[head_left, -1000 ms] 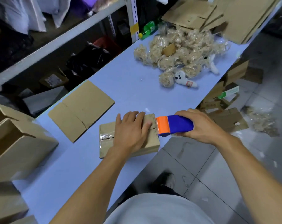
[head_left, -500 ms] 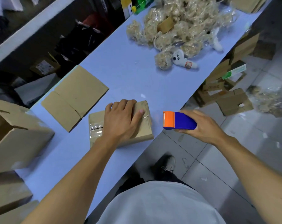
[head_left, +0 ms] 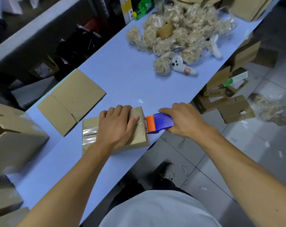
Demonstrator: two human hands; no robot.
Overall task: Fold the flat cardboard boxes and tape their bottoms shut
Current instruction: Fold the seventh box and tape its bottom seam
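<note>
Near the front edge of the pale blue table (head_left: 122,79), a small folded cardboard box (head_left: 139,136) lies with its taped seam facing up; a strip of clear tape (head_left: 89,135) shows across its left end. The left hand (head_left: 117,126) lies flat on top of the box, its grip loose, fingers straight and pressing down, thumb pointing along the seam toward the box's right end. The right hand (head_left: 183,120) has its grip wrapped round a blue tape dispenser (head_left: 162,122), whose orange front end touches the right edge of the box just beside the thumb. A flat cardboard box (head_left: 71,102) lies just beyond the folded one, toward the back left. Larger folded boxes (head_left: 12,138) stand at the left edge. Farther along the table sits a heap of bagged plush toys (head_left: 180,30), with one white toy (head_left: 181,66) at its near side.
</note>
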